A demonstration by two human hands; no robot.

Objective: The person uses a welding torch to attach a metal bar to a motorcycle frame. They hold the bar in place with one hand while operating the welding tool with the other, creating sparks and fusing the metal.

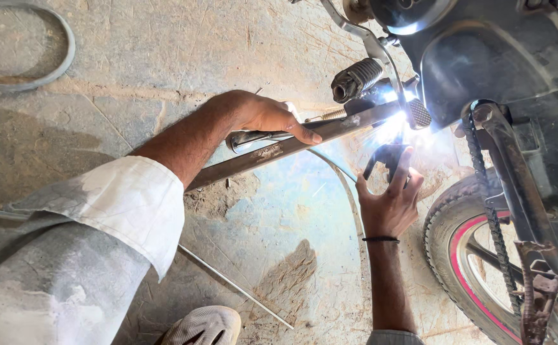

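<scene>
My left hand point(267, 117) lies over a long flat metal bar point(272, 152), fingers curled across its upper edge, next to a chrome piece point(247, 138). The bar runs up to the right and ends under a motorcycle point(502, 57), where a bright white-blue welding arc point(397, 124) burns. Reaching up from below, my right hand point(391, 199) grips a black electrode holder point(384, 156) whose tip is at the arc. A ribbed black footpeg point(355, 78) sticks out just above the bar's end.
The motorcycle's rear wheel point(467, 255), with a red rim stripe, and its chain point(483, 185) are at the right. A thin rod point(241, 291) and a curved wire point(349, 191) lie on the concrete floor. A cable loop point(59, 67) lies far left, a shoe point(205, 326) below.
</scene>
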